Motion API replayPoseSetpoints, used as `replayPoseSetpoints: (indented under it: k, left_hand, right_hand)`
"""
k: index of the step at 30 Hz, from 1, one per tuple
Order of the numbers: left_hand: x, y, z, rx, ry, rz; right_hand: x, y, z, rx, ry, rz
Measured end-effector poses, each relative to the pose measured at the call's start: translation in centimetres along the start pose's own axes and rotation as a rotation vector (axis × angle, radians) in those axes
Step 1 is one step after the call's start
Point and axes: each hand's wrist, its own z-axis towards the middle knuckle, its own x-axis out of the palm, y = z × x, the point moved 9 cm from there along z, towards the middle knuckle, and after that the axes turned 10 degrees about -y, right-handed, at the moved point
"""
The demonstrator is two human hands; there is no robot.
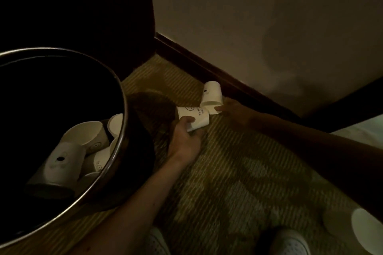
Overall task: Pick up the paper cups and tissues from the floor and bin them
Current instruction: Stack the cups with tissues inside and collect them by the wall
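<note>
With the left grip (184, 136) clasping the printed paper cup (193, 118) on the carpet (228, 172) beside the bin (124, 105), and the right grip (232, 112) at the rim of the second cup (211, 93) near the skirting (207, 66), closure indiscernible, hold both lightly, lift, and release over the bin.

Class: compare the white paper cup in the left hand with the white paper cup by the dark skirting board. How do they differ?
The left hand grips the white paper cup with printed lettering; the right hand just touches the farther white paper cup. The lettered cup lies nearer the dark metal-rimmed bin; the farther cup shows a dark dot, not lettering. Both are white paper, not binned.
</note>
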Motion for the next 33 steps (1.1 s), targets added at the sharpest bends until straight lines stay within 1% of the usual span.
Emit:
replayPoseSetpoints:
  k: [2,3,4,5,7,10,12,13,15,20,22,25,28,29,31,33]
  left_hand:
    - [0.3,-0.1,0.4,-0.016,0.0,-0.077]
    - [0.3,-0.1,0.6,-0.02,-0.009,-0.105]
    - [0.4,0.0,0.9,-0.026,-0.019,-0.129]
    - [0.4,0.1,1.0,-0.039,-0.024,-0.148]
    - [0.5,0.6,1.2,-0.077,-0.022,-0.169]
    - [0.4,0.9,1.2,-0.102,-0.032,-0.169]
    - [0.0,0.7,0.9,-0.083,-0.061,-0.153]
    - [-0.3,0.4,0.6,-0.055,-0.078,-0.133]
    - [-0.7,-0.5,0.1,0.029,-0.089,-0.085]
    - [-0.2,-3.4,-2.0,0.346,0.012,0.096]
    - [0.1,-4.5,-3.1,0.421,0.063,0.141]
    - [0.8,-6.2,-4.9,0.5,0.118,0.157]
    - [0.7,-6.9,-5.8,0.486,0.089,0.139]
    - [0.6,-7.0,-6.2,0.478,0.09,0.137]
    - [0.3,-7.6,-6.7,0.491,0.108,0.151]
    - [0.0,-9.1,-7.7,0.533,0.133,0.199]
  right_hand:
    - [-0.8,3.6,-1.5,-0.012,0.055,-0.034]
    - [-0.5,3.5,-1.5,0.031,0.088,-0.042]
    - [-0.7,3.3,-1.6,0.025,0.086,-0.139]
    - [-1.0,3.2,-1.8,0.046,0.066,-0.172]
    - [-1.9,3.1,-2.1,0.068,-0.014,-0.175]
    - [-3.4,2.6,-2.9,0.167,-0.169,-0.069]
    - [-4.9,3.0,-3.7,0.159,-0.287,-0.077]
    - [-5.7,3.3,-4.2,0.133,-0.338,-0.089]
    - [-6.6,3.8,-5.3,0.088,-0.384,-0.082]
    - [-9.0,4.6,-8.3,0.042,-0.485,-0.066]
    - [-9.4,4.7,-9.1,0.069,-0.47,0.004]
    - [-8.3,5.4,-10.3,0.13,-0.343,0.271]
    - [-7.4,7.1,-11.7,0.143,-0.213,0.497]
    - [-7.4,7.4,-12.2,0.138,-0.181,0.542]
    - [-7.8,8.0,-12.9,0.097,-0.155,0.555]
    - [-8.7,8.2,-13.8,0.069,-0.196,0.545]
